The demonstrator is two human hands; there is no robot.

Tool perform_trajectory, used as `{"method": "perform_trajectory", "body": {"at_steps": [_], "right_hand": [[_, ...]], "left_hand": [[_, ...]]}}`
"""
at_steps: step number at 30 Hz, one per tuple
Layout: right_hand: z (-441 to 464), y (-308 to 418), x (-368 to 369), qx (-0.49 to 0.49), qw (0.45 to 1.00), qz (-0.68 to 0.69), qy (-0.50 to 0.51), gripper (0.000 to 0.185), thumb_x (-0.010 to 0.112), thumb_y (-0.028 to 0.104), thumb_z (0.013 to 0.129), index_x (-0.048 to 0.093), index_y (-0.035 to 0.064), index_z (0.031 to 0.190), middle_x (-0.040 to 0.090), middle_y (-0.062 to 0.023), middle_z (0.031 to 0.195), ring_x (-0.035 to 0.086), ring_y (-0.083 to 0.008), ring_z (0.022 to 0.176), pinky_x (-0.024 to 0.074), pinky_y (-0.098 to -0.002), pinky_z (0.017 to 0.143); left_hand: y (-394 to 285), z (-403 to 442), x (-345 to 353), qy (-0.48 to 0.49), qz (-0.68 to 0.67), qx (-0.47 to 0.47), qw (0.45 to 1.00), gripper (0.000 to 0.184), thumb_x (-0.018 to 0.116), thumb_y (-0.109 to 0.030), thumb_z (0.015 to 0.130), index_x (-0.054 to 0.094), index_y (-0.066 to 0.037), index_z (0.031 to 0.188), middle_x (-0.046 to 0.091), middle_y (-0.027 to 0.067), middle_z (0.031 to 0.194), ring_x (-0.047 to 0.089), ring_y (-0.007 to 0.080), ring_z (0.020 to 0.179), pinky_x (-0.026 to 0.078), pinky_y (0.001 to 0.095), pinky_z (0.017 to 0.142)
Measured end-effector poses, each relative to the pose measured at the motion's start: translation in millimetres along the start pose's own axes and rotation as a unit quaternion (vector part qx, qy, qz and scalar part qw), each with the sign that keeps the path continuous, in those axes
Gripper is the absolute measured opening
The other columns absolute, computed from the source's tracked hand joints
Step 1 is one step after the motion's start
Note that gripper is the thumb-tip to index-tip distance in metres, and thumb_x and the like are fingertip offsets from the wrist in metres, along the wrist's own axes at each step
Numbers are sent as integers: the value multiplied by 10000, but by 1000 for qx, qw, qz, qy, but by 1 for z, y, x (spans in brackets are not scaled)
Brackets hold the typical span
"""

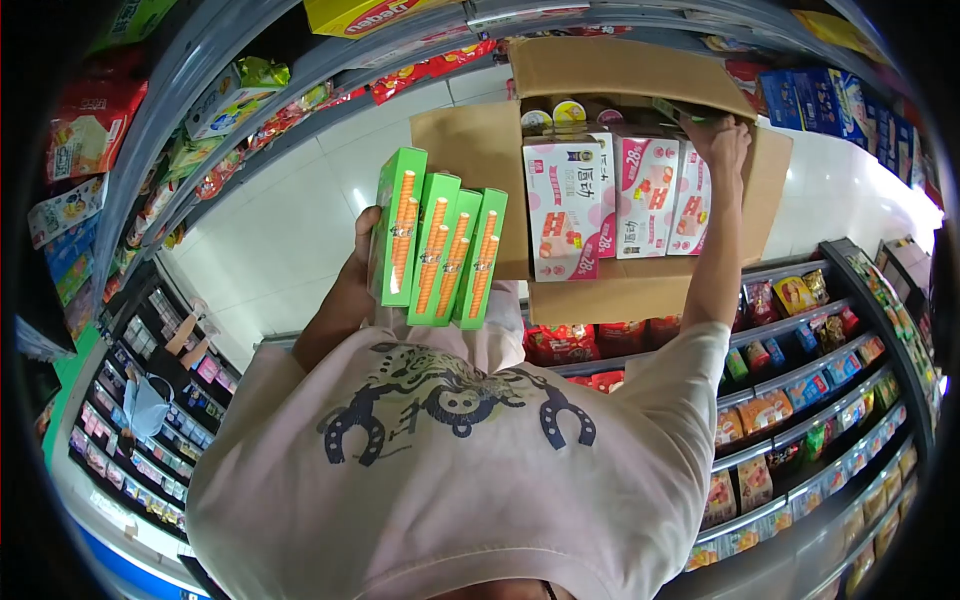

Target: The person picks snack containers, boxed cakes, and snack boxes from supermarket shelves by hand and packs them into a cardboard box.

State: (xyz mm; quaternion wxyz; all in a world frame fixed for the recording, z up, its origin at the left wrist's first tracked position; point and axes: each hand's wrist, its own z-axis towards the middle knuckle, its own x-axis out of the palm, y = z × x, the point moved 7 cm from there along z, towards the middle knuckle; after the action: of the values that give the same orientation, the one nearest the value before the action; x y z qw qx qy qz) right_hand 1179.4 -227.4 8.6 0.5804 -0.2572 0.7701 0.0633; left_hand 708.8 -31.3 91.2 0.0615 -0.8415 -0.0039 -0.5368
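My left hand is closed around several slim green boxes printed with orange stick-shaped wafer rolls, standing side by side and fanned a little. In the open cardboard carton, my right hand reaches to the far right corner. Its fingers are bent over the end of a narrow greenish box, mostly hidden by the carton's contents and the hand. Pink-and-white snack boxes stand in a row along the near side of the carton. Behind them show round-lidded tubs.
Shelves of packaged snacks run close on the right, and another shelf curves along the upper left. Pale floor tiles lie below. A person in a light cap is by the racks at lower left. The carton's flaps stick outward.
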Motion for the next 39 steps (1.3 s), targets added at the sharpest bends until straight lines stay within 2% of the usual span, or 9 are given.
{"method": "perform_trajectory", "body": {"at_steps": [5,8,10,11,12,13,16,29,39], "right_hand": [[-89,-37,-76,41,985,126,-114,973,726,528,622,447,-117,1294,490,-327,1243,458,-415,1205,375,-455,1028],[-148,-56,-96,129,960,216,-121,869,762,340,652,428,-124,1307,501,-306,1230,537,-363,1133,450,-445,958],[-169,-74,-36,101,813,558,-134,755,747,119,664,428,-120,1306,518,-258,1213,600,-270,1034,519,-378,853],[-180,-60,-29,50,810,574,-107,722,718,-14,666,414,-119,1312,518,-225,1208,611,-215,981,534,-310,804],[-187,-44,-20,15,783,621,-27,735,734,20,676,402,-110,1318,506,-214,1225,592,-228,1031,515,-317,854],[-199,-42,18,50,734,669,-103,766,754,37,670,387,-103,1328,479,-199,1254,546,-230,1110,489,-331,911],[-204,-2,22,-10,853,506,-127,872,803,86,617,367,-39,1363,414,-212,1304,411,-322,1260,406,-406,1017],[-204,46,3,-132,894,390,-174,709,788,258,674,455,-11,1239,418,-277,1288,412,-418,1229,385,-467,1009],[-194,59,-4,-179,877,428,-129,754,813,173,668,424,-8,1287,459,-212,1242,438,-395,1187,383,-461,1009]], "left_hand": [[16,-2,-1,-31,-9,-14,999,855,602,-500,786,301,-67,1460,298,137,1500,399,311,1320,367,487,1072],[26,0,6,-15,-10,-25,1000,854,604,-498,785,305,-66,1458,308,138,1494,405,310,1315,369,485,1071],[31,1,10,-7,-8,-31,999,852,605,-496,784,307,-65,1456,315,139,1489,409,310,1311,370,484,1070],[33,1,13,-5,-5,-34,999,852,606,-495,783,308,-65,1456,318,139,1487,411,310,1310,371,484,1070],[36,1,14,-2,-4,-38,999,851,607,-494,783,310,-65,1455,322,140,1485,413,310,1308,371,483,1069],[38,1,16,-1,-3,-39,999,851,608,-494,782,311,-65,1454,325,140,1483,415,310,1306,372,483,1069],[41,0,21,1,8,-41,999,849,610,-491,781,315,-64,1452,335,141,1476,421,309,1301,374,481,1068],[52,5,32,11,7,-52,999,841,620,-481,775,331,-60,1443,378,147,1447,447,308,1279,381,473,1062],[54,4,36,16,6,-49,999,835,627,-472,770,343,-58,1436,412,151,1425,467,306,1262,387,467,1058]]}}
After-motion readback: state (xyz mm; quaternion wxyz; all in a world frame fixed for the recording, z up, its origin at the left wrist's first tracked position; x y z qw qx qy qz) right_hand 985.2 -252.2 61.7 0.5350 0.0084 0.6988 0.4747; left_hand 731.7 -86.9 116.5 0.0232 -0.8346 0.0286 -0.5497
